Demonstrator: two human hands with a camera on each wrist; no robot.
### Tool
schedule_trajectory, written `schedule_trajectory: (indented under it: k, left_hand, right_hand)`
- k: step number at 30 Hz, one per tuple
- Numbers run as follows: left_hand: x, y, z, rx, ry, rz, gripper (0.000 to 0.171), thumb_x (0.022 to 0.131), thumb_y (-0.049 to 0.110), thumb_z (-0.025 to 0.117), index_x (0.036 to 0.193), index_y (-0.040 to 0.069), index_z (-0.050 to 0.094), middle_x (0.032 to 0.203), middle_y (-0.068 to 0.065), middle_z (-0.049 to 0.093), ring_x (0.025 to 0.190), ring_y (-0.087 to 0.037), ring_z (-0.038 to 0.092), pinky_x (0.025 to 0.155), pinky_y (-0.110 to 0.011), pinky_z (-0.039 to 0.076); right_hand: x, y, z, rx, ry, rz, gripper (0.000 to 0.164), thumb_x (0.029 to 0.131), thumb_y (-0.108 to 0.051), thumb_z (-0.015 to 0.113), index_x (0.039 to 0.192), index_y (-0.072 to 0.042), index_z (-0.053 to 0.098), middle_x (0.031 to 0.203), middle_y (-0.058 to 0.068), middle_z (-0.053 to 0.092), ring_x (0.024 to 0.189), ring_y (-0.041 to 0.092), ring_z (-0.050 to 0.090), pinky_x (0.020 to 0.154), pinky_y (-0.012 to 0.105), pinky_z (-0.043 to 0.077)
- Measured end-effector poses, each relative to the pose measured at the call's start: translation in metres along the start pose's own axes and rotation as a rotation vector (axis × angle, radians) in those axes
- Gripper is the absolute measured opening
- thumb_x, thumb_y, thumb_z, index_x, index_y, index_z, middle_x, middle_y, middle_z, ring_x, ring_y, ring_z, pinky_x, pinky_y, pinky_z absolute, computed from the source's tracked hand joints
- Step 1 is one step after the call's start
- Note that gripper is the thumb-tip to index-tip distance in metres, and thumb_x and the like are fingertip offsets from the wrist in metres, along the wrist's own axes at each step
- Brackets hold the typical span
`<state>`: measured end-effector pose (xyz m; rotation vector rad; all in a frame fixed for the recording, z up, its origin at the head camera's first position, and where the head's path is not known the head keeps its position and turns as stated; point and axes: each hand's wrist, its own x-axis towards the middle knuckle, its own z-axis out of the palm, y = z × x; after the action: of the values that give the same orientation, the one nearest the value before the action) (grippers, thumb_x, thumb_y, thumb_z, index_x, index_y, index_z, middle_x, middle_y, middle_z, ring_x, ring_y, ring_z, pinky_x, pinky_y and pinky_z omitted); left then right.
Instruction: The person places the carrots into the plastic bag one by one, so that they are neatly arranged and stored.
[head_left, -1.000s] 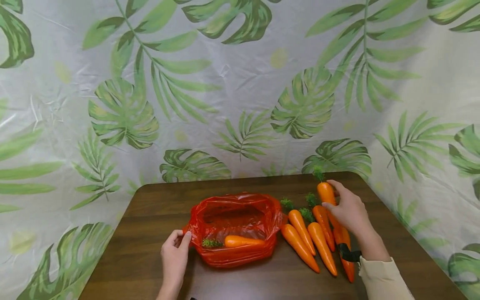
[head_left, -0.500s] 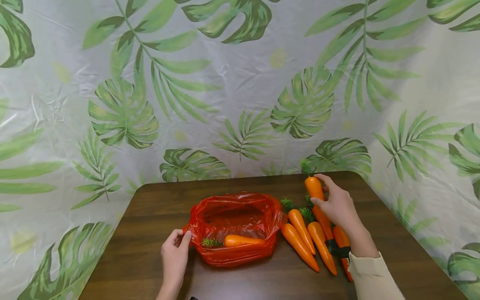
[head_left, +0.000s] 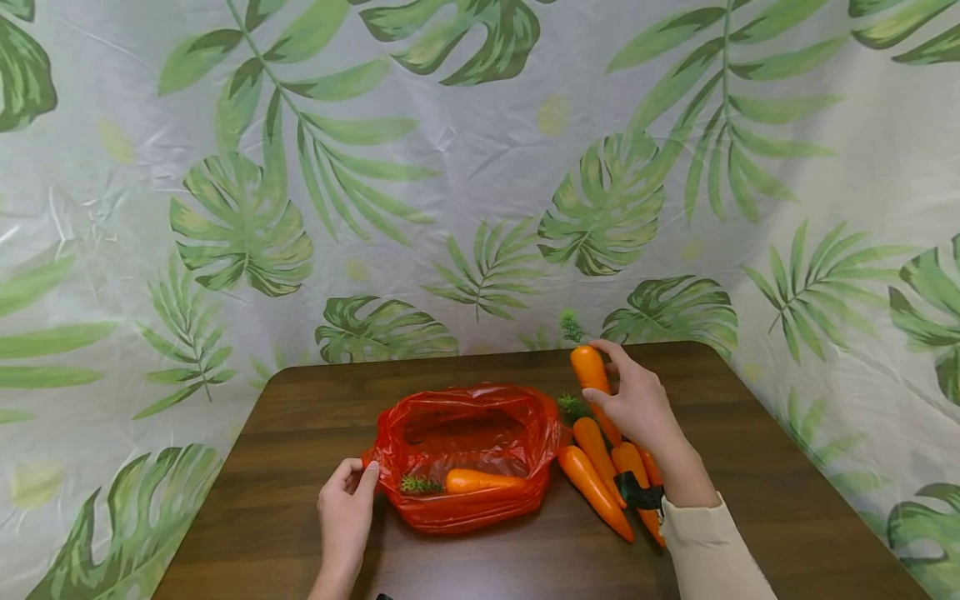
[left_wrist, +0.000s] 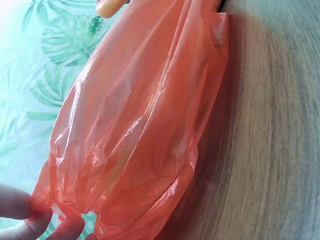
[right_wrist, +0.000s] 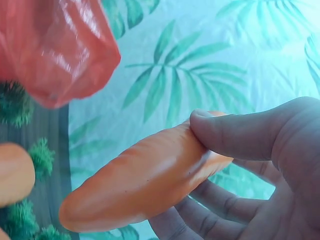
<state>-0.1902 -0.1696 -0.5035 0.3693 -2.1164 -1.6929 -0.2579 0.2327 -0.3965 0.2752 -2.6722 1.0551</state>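
Table (head_left: pixel 292 467): dark, wood-grained, with rounded far corners; set right in front of the backdrop (head_left: pixel 480 167), printed with green leaves on a pale ground.
Red bag (head_left: pixel 468 514): rests on the table, thin, shiny and creased, with its mouth gaping upward.
Bagged carrot (head_left: pixel 483 482): lies across the near side of the red bag, with its leafy top toward the left.
Loose carrots (head_left: pixel 596 496): clustered on the table just right of the red bag, with tips toward the person; partly hidden under the right hand and forearm, so hard to count.
In the way: the right rim of the red bag, between its hollow and the held carrot (head_left: pixel 588 367).
Held carrot: raised above the loose carrots, slanted, with its leafy top pointing away from the person and overlapping the backdrop.
Right hand (head_left: pixel 639 408): reaches in over the loose carrots, grasping the held carrot between thumb and fingers; marked at the wrist by a dark strap (head_left: pixel 641 493), then a cream sleeve (head_left: pixel 708 542).
Left hand (head_left: pixel 347 508): beside the red bag, pinching its gathered left edge between thumb and fingers.
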Motion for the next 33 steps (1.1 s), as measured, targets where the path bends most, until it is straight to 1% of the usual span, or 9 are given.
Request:
schedule_trajectory:
  k: [3, 6, 14, 18, 21, 24, 26, 30, 33]
  left_hand:
    - [0.001, -0.001, 0.0, 0.002, 0.0, 0.005, 0.016, 0.096, 0.016, 0.07, 0.092, 0.001, 0.067, 0.09, -0.007, 0.071, 0.093, -0.02, 0.069, 0.07, -0.017, 0.053]
    - [0.001, -0.001, 0.0, 0.01, 0.005, 0.008, 0.015, 0.096, 0.016, 0.07, 0.092, 0.001, 0.067, 0.09, -0.007, 0.071, 0.093, -0.019, 0.069, 0.071, -0.016, 0.053]
    - [0.001, 0.002, -0.001, 0.036, 0.006, 0.013, 0.014, 0.096, 0.015, 0.07, 0.092, 0.002, 0.067, 0.092, -0.009, 0.071, 0.097, -0.02, 0.067, 0.074, -0.013, 0.05]
    - [0.001, 0.001, 0.0, 0.042, 0.011, 0.019, 0.014, 0.096, 0.015, 0.07, 0.093, 0.002, 0.067, 0.094, -0.01, 0.072, 0.099, -0.021, 0.067, 0.074, -0.011, 0.049]
    - [0.001, 0.001, 0.0, 0.045, 0.012, 0.021, 0.013, 0.096, 0.014, 0.07, 0.093, 0.002, 0.067, 0.094, -0.01, 0.072, 0.099, -0.023, 0.068, 0.074, -0.011, 0.049]
    - [0.001, 0.001, 0.0, 0.044, 0.013, 0.021, 0.013, 0.096, 0.014, 0.07, 0.093, 0.002, 0.067, 0.094, -0.01, 0.072, 0.099, -0.023, 0.068, 0.074, -0.011, 0.049]
    - [0.0, 0.002, 0.0, 0.04, 0.013, 0.02, 0.013, 0.096, 0.014, 0.07, 0.093, 0.001, 0.067, 0.095, -0.01, 0.072, 0.099, -0.023, 0.068, 0.074, -0.011, 0.05]
    - [-0.001, 0.003, 0.0, 0.03, 0.014, 0.016, 0.013, 0.096, 0.013, 0.07, 0.093, 0.001, 0.067, 0.095, -0.011, 0.072, 0.099, -0.022, 0.067, 0.074, -0.012, 0.05]
    - [-0.001, 0.003, 0.001, 0.027, 0.017, 0.02, 0.014, 0.096, 0.013, 0.07, 0.092, 0.001, 0.067, 0.095, -0.012, 0.072, 0.099, -0.023, 0.068, 0.074, -0.012, 0.05]
  right_hand:
    - [0.002, -0.006, 0.005, 0.016, -0.005, -0.014, 0.074, 0.089, -0.016, 0.079, 0.15, -0.031, 0.04, 0.118, 0.014, 0.065, 0.094, 0.03, 0.07, 0.07, 0.045, 0.055]
    - [0.004, -0.013, 0.01, 0.018, -0.008, -0.032, 0.073, 0.089, -0.015, 0.079, 0.149, -0.031, 0.041, 0.117, 0.013, 0.066, 0.091, 0.028, 0.07, 0.069, 0.043, 0.055]
    - [0.009, -0.032, 0.023, 0.012, -0.03, -0.062, 0.074, 0.088, -0.016, 0.08, 0.15, -0.032, 0.041, 0.117, 0.01, 0.066, 0.077, 0.017, 0.066, 0.064, 0.037, 0.051]
    - [0.01, -0.043, 0.028, 0.004, -0.035, -0.086, 0.075, 0.088, -0.016, 0.08, 0.151, -0.029, 0.041, 0.117, 0.008, 0.067, 0.066, 0.017, 0.06, 0.061, 0.038, 0.047]
    - [0.012, -0.05, 0.032, 0.007, -0.041, -0.101, 0.076, 0.088, -0.016, 0.08, 0.153, -0.026, 0.04, 0.121, 0.007, 0.066, 0.073, 0.019, 0.063, 0.066, 0.041, 0.051]
    - [0.016, -0.057, 0.036, 0.011, -0.044, -0.116, 0.077, 0.088, -0.017, 0.08, 0.154, -0.025, 0.04, 0.123, 0.005, 0.066, 0.089, 0.019, 0.067, 0.079, 0.045, 0.053]
    - [0.017, -0.061, 0.039, 0.016, -0.05, -0.123, 0.077, 0.088, -0.017, 0.08, 0.153, -0.026, 0.04, 0.124, 0.004, 0.066, 0.096, 0.02, 0.068, 0.083, 0.047, 0.053]
    - [0.018, -0.07, 0.047, 0.03, -0.064, -0.151, 0.077, 0.088, -0.014, 0.08, 0.153, -0.026, 0.042, 0.127, 0.002, 0.064, 0.102, 0.021, 0.066, 0.084, 0.045, 0.054]
    - [0.017, -0.076, 0.054, 0.038, -0.073, -0.176, 0.076, 0.087, -0.014, 0.08, 0.152, -0.026, 0.043, 0.128, 0.0, 0.063, 0.103, 0.019, 0.065, 0.083, 0.042, 0.054]
